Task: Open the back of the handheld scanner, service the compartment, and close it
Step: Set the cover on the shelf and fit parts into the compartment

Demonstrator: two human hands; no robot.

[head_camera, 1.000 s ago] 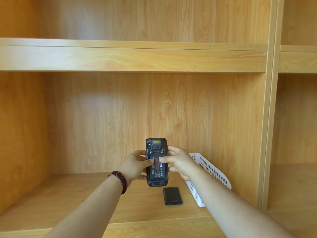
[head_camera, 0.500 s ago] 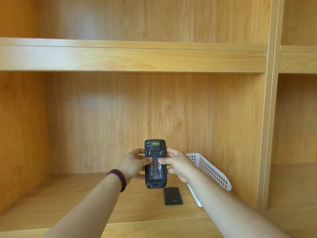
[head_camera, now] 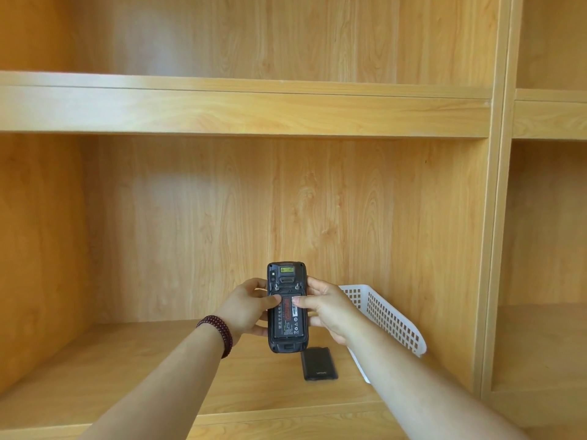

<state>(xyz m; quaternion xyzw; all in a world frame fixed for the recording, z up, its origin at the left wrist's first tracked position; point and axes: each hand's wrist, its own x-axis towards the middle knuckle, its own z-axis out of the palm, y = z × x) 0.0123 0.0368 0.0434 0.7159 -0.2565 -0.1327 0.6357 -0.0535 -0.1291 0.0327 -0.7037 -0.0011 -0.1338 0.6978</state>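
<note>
The black handheld scanner (head_camera: 286,281) is held upright above the shelf, its back facing me with the cover off. A battery (head_camera: 288,322) with a red and white label sits in the open compartment. My left hand (head_camera: 246,309) grips the scanner's left side, thumb pressing on the battery's upper part. My right hand (head_camera: 330,308) grips the right side, its thumb also on the battery. The black back cover (head_camera: 318,363) lies flat on the shelf just below and right of the scanner.
A white perforated plastic basket (head_camera: 387,315) leans tilted against the back wall at the right, behind my right forearm. The wooden shelf board (head_camera: 127,369) stretches left. An upper shelf (head_camera: 241,106) hangs overhead, and a vertical divider (head_camera: 495,249) stands at the right.
Both hands lifted the scanner slightly, then lowered it again a little. Both thumbs stay on the battery. The back cover and basket have not moved.
</note>
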